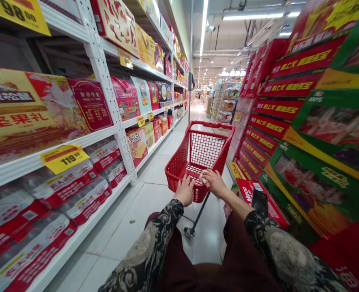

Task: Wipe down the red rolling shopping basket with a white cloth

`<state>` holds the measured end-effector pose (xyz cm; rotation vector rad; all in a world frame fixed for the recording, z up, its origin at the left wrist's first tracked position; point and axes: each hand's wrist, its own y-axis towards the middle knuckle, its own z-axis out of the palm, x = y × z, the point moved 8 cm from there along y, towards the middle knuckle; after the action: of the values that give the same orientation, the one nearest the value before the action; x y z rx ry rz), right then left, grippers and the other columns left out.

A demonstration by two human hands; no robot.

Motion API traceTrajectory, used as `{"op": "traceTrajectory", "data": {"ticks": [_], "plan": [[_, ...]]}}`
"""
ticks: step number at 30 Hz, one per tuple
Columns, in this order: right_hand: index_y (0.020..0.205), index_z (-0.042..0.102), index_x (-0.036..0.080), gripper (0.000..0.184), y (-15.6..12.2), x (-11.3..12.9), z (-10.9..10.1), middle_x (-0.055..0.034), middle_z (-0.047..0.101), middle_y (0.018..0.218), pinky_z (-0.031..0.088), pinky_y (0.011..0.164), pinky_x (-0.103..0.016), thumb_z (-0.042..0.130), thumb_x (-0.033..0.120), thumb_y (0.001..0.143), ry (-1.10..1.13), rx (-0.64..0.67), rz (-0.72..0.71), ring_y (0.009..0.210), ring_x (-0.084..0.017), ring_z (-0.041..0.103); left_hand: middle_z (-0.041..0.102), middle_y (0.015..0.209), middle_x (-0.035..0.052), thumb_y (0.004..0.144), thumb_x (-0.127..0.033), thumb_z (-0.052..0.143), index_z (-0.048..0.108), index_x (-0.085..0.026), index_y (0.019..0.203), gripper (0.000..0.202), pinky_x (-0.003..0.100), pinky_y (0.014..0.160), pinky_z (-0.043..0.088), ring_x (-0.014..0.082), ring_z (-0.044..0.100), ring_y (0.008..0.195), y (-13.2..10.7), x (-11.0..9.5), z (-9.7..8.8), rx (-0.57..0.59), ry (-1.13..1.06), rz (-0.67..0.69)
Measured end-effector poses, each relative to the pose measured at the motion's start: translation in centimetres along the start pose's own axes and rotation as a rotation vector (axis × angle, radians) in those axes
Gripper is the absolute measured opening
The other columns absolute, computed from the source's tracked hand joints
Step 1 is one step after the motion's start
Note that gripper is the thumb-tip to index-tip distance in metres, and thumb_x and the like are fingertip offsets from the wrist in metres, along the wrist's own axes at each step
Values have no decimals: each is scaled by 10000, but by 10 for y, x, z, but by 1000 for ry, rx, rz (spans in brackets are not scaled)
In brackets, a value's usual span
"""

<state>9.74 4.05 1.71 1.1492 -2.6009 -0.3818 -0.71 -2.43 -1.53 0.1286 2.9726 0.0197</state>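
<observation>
"Resting or gripping, that left hand?"

"Gripping lightly. Its fingers curl forward over the near rim of the red shopping cart, with the wrist low and the palm down. I can't see anything held in it except the rim."

"And the right hand?"

"It's on the same rim, just beside the left, angled inward with the wrist bent. A small white wad sits under its fingers against the rim, maybe a tissue, but it's too small to tell."

"What about the arms?"

"Both reach forward and slightly inward from black sleeves with grey swirls, above dark red trousers. A black phone shows just beside the right forearm, over a red box. I can't tell what's holding it up."

"Around the cart?"

"It stands on white floor tiles, on a thin pole ending in a wheel. To the left are white shelves of boxes and red-and-white packs, with a yellow price tag reading 119.00. To the right rise stacked red and green gift boxes."
</observation>
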Motion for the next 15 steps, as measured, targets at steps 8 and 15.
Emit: {"op": "traceTrajectory", "data": {"ticks": [8,15], "plan": [[1101,581,225,429,-20,-20,-9,-40,523,1274,247,999,-520,419,51,744,-6,-88,140,1262,-253,347,45,1510,116,687,-101,472,181,-233,1401,782,504,1076,146,261,19,1380,-7,45,-6,-17,57,-204],[1228,501,189,488,-51,7,2,-91,472,1331,247,1025,-471,454,81,755,-74,-200,202,1276,-255,346,41,1502,157,632,-110,537,190,-257,1396,852,550,1055,140,319,14,1371,-1,23,-3,16,53,-160]]}}
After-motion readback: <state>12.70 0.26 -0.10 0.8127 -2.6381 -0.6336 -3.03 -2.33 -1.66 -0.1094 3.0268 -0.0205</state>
